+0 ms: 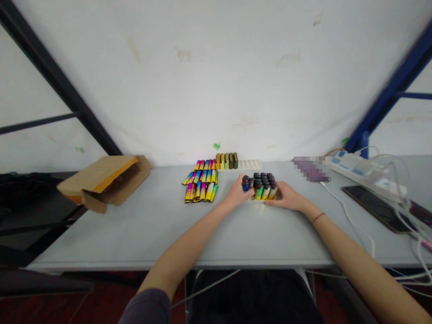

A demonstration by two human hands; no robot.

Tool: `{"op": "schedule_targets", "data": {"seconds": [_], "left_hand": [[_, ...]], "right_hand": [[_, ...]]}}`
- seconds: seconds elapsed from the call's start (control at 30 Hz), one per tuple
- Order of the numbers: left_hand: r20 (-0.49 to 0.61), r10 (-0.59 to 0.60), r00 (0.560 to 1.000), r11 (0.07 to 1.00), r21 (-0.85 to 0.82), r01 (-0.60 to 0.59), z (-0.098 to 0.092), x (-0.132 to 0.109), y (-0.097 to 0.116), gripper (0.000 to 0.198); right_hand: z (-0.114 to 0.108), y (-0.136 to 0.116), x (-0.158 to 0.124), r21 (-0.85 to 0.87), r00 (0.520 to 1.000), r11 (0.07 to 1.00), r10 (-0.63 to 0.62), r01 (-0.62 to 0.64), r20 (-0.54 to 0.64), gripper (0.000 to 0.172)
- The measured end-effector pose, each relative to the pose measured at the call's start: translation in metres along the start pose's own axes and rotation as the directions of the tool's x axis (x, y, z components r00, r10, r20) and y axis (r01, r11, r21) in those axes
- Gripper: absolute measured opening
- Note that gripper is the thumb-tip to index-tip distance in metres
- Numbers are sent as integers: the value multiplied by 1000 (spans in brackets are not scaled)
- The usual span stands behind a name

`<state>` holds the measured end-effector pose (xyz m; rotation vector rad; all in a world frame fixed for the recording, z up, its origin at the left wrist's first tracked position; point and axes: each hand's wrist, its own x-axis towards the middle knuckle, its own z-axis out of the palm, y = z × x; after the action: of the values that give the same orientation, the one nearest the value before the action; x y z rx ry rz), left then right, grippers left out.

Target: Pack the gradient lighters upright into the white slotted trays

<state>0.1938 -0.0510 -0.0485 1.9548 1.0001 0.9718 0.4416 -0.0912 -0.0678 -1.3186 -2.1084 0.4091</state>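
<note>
1. Nearest me, my dark left sleeve [146, 307] comes into view at the bottom, and my bare forearms reach forward over the edge of the tabletop [135, 238].
2. My left hand [236, 194] is closed around the left side of a tight block of upright lighters [263, 187], with its fingers curled over the dark tops. A lighter with a blue body [245, 184] sits right at those fingers, though I cannot tell whether it is gripped apart from the rest.
3. My right hand [285, 198] is cupped against the block's near right corner, its fingers touching the colored bodies. A thin cord bracelet [318, 218] circles that wrist.
4. The block stands on the tabletop between my hands, with black caps up and yellow-green bodies showing.
5. To its left lie rainbow metallic lighters [200, 182] in flat, slightly slanted rows, not touching my hands.
6. Behind those, a short row of upright gold and green lighters [227, 160] stands beside a small white holed tray [250, 164].
7. Far left, a torn cardboard envelope [106, 182] overhangs the tabletop's edge.
8. On the right are a pixelated object [312, 169], a white power strip [357, 168], a dark phone [374, 208], and tangled white cables [351, 220].
</note>
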Motion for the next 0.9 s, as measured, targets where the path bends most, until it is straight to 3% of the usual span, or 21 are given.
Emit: {"op": "schedule_targets", "data": {"seconds": [0.23, 0.5, 0.67, 0.77, 0.83, 0.9], "left_hand": [[-153, -29, 988, 978, -210, -4, 1, 3, 0, 35], [-109, 9, 994, 975, -219, -32, 4, 0, 0, 44], [-178, -115, 977, 929, -368, 43, 2, 4, 5, 36], [-192, -387, 902, 789, -575, 216, -5, 11, 9, 28], [-49, -549, 834, 581, -739, 340, -17, 17, 14, 25], [128, -596, 793, 345, -851, 397, -35, 23, 18, 24]], "right_hand": [[-1, -1, 0, 21, 1000, 1000, 14, -15, 10, 55], [-2, -1, 0, 30, 999, 999, 19, -20, 35, 54], [-1, 0, 0, -2, 1000, 1000, 17, -17, 16, 54], [-1, -3, 0, -17, 1000, 1000, 1, -1, 7, 54], [-2, -4, 0, -27, 1000, 1000, -6, 6, 8, 54], [-2, -5, 0, -37, 1000, 999, -1, 1, 8, 54]]}}
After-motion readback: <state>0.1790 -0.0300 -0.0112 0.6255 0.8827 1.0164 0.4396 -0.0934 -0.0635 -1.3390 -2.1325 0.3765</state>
